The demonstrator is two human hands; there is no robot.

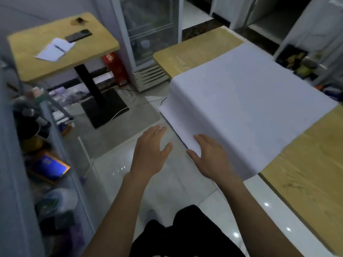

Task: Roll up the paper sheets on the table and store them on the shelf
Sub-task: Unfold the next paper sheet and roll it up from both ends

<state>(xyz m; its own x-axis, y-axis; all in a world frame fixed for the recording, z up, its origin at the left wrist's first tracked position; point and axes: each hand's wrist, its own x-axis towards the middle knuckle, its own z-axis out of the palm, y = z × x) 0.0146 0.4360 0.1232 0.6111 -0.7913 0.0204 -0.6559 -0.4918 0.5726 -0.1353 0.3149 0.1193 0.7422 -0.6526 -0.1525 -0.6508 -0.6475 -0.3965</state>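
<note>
The right hand (213,158) rested straight fingers on the paper sheets (250,108), hiding the edge beneath them; the left hand (150,153) spread wide, holding nothing.

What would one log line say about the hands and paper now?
paper sheets: flat on table, rolling not begun | left hand: open, off paper | right hand: open, at hanging paper edge
</note>
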